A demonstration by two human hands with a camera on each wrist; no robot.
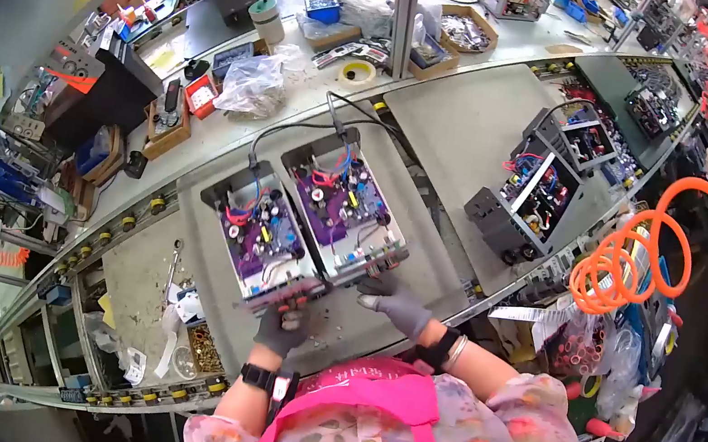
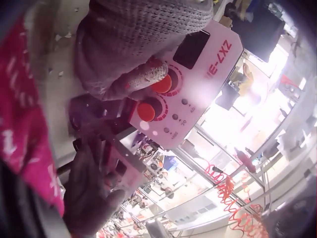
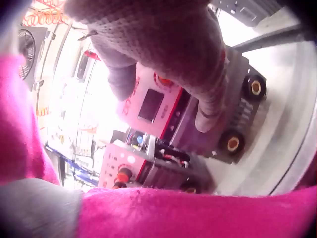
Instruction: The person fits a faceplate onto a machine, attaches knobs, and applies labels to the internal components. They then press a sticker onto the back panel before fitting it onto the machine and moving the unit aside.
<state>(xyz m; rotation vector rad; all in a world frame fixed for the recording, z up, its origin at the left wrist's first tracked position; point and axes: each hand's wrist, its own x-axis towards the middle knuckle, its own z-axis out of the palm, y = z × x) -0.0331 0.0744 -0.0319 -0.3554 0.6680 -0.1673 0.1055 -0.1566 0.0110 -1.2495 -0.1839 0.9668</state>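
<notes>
Two open machine housings (image 1: 271, 236) (image 1: 348, 202) with purple circuit boards lie side by side on a grey board. My left hand (image 1: 282, 331), in a grey knit glove, is at the front panel of the left machine. Its fingertips pinch an orange knob (image 2: 162, 84) on the white panel, beside a second orange knob (image 2: 146, 112). My right hand (image 1: 396, 308), also gloved, is at the right machine's front panel (image 3: 148, 101). Its fingers lie across the panel, thumb apart, with a fingertip over the dark underside near the rubber feet (image 3: 233, 144).
Black cables (image 1: 295, 125) run from the backs of both machines. Further right stand more dark housings (image 1: 526, 201) on another board. An orange coiled hose (image 1: 631, 262) hangs at the right. Bins, a tape roll (image 1: 357, 73) and plastic bags (image 1: 251, 82) line the far bench.
</notes>
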